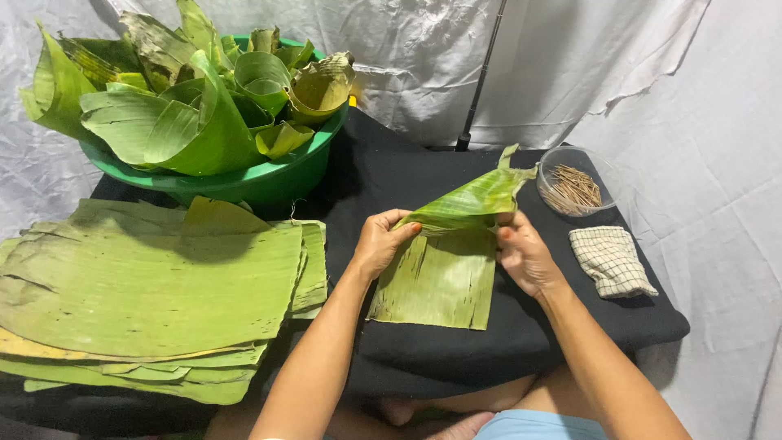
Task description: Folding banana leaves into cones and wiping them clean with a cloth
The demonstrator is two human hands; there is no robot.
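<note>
On a low table covered with a black cloth, with white sheets hung up all around as walls and a dark pole leaning in the back corner, that's the whole setup from the head cam. The banana leaf piece sits pretty much dead center on the cloth, right in front of the person. Its long axis runs away from the person, near edge cut square and lying flat, far end folded over and lifted so the pointy tip aims up and to the right toward the clear bowl of toothpicks. The left hand pinches the left side of the fold, fingers curled over the edge, thumb underneath as far as I can tell. The right hand grips the right side of the same fold, fingers closed on the leaf. A folded checkered cloth lies just right of that hand. Off to the left there's a big stack of flat leaves, and behind it a green basin stuffed with curled leaf pieces.
</note>
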